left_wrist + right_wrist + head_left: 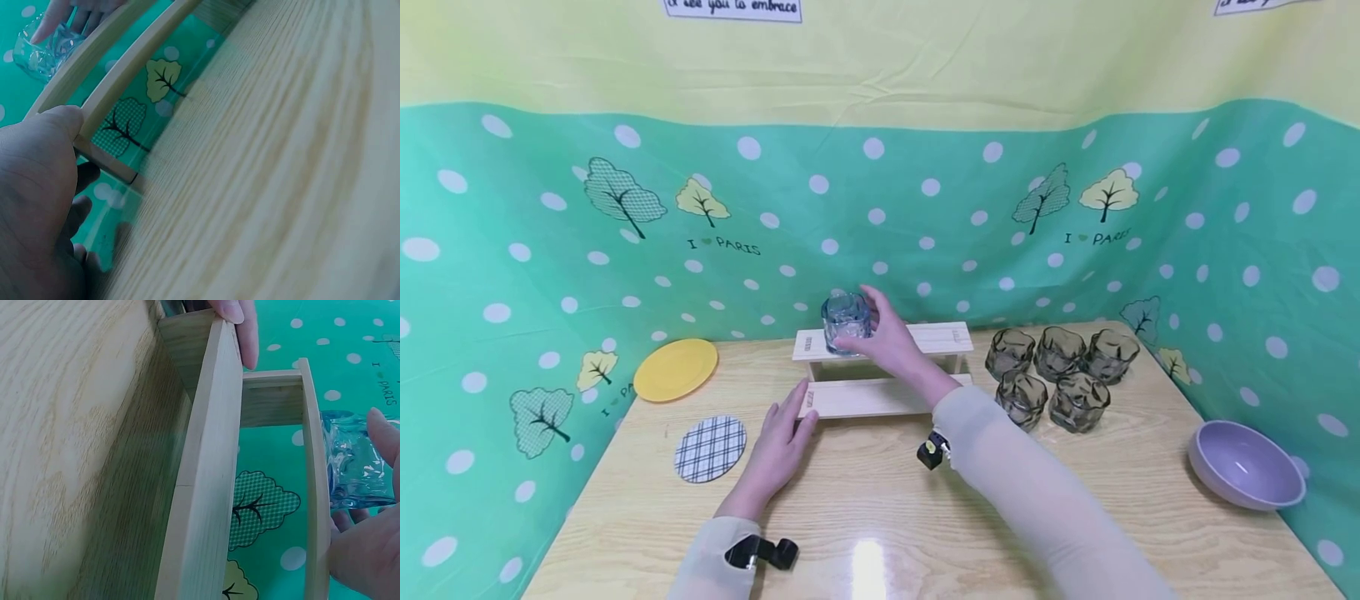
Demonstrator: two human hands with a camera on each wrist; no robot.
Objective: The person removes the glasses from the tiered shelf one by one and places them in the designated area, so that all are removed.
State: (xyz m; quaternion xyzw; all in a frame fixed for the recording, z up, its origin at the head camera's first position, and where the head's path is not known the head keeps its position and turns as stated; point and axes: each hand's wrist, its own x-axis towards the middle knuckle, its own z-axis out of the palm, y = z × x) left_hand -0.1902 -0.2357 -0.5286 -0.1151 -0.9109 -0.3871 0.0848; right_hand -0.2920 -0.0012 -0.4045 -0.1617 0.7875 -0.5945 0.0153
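Observation:
A two-tier wooden shelf (865, 400) stands at the middle back of the table. On the left part of its upper tier is a wavy blue glass (842, 310), upright. My right hand (897, 343) holds this glass from its right side, thumb in front and fingers round the back. The left hand (778, 446) grips the left end of the lower tier; in the left wrist view its thumb (59, 122) lies on the wood and the other fingers curl below. The right wrist view shows the glass (353, 465) touching or very near the upper board.
Several smoky brown glasses (1078, 400) stand grouped right of the shelf. A purple bowl (1247, 467) sits at the right edge. To the left lie a yellow plate (676, 371) and a checked round mat (711, 450). A green dotted curtain (880, 217) hangs behind.

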